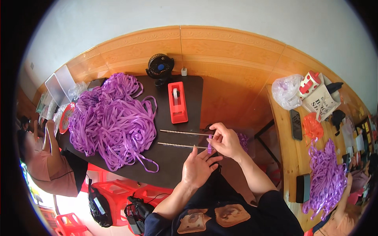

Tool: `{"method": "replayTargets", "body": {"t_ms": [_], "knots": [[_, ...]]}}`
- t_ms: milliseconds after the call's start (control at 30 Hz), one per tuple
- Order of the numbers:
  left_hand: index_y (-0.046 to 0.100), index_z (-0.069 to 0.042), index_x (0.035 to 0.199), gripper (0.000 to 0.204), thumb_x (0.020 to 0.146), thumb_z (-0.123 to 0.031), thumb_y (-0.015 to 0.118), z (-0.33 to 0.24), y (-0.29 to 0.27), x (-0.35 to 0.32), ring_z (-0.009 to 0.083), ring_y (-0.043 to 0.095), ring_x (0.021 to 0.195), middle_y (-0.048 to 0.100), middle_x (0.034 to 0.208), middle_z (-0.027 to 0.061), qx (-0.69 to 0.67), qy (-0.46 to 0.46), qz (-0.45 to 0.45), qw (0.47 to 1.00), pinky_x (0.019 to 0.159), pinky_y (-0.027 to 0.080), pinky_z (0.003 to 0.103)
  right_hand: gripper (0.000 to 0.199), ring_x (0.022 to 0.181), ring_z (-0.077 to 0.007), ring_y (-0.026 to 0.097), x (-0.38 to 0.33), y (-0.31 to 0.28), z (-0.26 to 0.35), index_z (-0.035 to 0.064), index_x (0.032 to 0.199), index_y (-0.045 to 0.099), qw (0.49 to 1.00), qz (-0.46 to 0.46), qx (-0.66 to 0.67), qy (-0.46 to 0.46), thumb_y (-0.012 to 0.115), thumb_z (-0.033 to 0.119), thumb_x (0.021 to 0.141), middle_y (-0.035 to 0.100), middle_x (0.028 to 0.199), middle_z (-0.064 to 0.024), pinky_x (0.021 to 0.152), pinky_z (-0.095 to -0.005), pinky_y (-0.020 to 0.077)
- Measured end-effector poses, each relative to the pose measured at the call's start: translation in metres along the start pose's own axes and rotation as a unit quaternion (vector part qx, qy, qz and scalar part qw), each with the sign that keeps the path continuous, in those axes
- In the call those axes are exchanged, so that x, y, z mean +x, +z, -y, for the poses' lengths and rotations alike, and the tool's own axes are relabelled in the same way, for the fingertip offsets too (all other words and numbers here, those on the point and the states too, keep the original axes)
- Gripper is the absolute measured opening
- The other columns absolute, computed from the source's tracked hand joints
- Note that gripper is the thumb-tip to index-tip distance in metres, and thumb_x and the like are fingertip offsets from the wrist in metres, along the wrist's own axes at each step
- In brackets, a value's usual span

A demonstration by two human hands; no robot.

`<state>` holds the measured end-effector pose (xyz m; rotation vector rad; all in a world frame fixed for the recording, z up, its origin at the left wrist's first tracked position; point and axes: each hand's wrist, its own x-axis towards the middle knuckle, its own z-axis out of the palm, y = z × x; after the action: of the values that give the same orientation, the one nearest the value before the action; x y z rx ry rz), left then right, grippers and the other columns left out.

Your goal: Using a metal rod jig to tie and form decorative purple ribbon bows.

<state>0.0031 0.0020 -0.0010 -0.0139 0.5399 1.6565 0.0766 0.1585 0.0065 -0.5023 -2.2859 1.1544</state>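
A dark tabletop [173, 157] carries the work, its far edge against an orange-brown wall [232, 51]. The largest thing on it is a heap of purple ribbon [112, 122], which fills the left half and trails one loop toward the near edge. Near the far edge stands a red tape dispenser [177, 103], with a small black fan [160, 67] behind it at the far edge. Two thin sticks [179, 139] lie side by side across the right part of the tabletop, pointing left, their right ends at the hands.

The right hand [225, 140] hovers at the right edge of the tabletop, thumb and forefinger pinched on a short piece of purple ribbon [210, 143] that stands between the ends of the two sticks. The left hand [198, 167] lies just below it, fingers stretched out flat and loosely spread, the fingertips touching the end of the nearer stick and the lower end of the ribbon piece.

A second tabletop [289, 157] of light wood to the right bears another purple ribbon heap [325, 181], a dark phone [296, 124] and a clear plastic bag [287, 91].
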Motion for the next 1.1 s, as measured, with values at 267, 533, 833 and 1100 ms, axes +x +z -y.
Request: {"method": "replayTargets", "body": {"t_ms": [267, 533, 833, 1100], "knots": [[0.039, 0.004, 0.133, 0.071, 0.095, -0.056, 0.031, 0.0, -0.005, 0.0, 0.0304, 0.049, 0.114, 0.047, 0.127, 0.012, 0.012, -0.004, -0.001, 1.0, 0.089, 0.037, 0.038, 0.029, 0.051, -0.0108, 0.054, 0.018, 0.003, 0.008, -0.0016, 0.1, 0.051, 0.995, 0.081, -0.014, 0.048, 0.057, -0.005, 0.072, 0.058, 0.059, -0.0061, 0.05, -0.0267, 0.0403], [0.038, 0.004, 0.134, 0.07, 0.095, -0.055, 0.033, 0.0, -0.004, -0.002, 0.03, 0.049, 0.113, 0.046, 0.128, 0.0121, 0.023, -0.001, 0.009, 1.0, 0.089, 0.037, 0.036, 0.026, 0.05, -0.0123, 0.053, 0.034, 0.013, 0.021, -0.0029, 0.092, 0.052, 0.986, 0.099, -0.051, 0.125, 0.057, -0.007, 0.067, 0.056, 0.057, -0.0072, 0.049, -0.0286, 0.0399], [0.037, 0.004, 0.135, 0.071, 0.096, -0.055, 0.033, 0.0, -0.004, -0.001, 0.0298, 0.049, 0.114, 0.045, 0.128, 0.0126, 0.025, -0.002, 0.003, 1.0, 0.089, 0.037, 0.036, 0.022, 0.05, -0.0153, 0.055, 0.037, 0.014, 0.03, -0.0032, 0.086, 0.053, 0.983, 0.109, -0.112, 0.094, 0.058, -0.008, 0.066, 0.057, 0.059, -0.01, 0.048, -0.0309, 0.0411], [0.037, 0.005, 0.134, 0.072, 0.095, -0.055, 0.032, 0.0, -0.005, -0.001, 0.0303, 0.049, 0.113, 0.047, 0.129, 0.0133, 0.031, 0.0, 0.008, 0.999, 0.089, 0.036, 0.036, 0.017, 0.057, -0.0107, 0.058, 0.016, 0.009, 0.015, -0.0027, 0.086, 0.051, 0.986, 0.049, 0.064, 0.145, 0.059, -0.009, 0.072, 0.062, 0.063, -0.0091, 0.05, -0.0258, 0.0433]]}}
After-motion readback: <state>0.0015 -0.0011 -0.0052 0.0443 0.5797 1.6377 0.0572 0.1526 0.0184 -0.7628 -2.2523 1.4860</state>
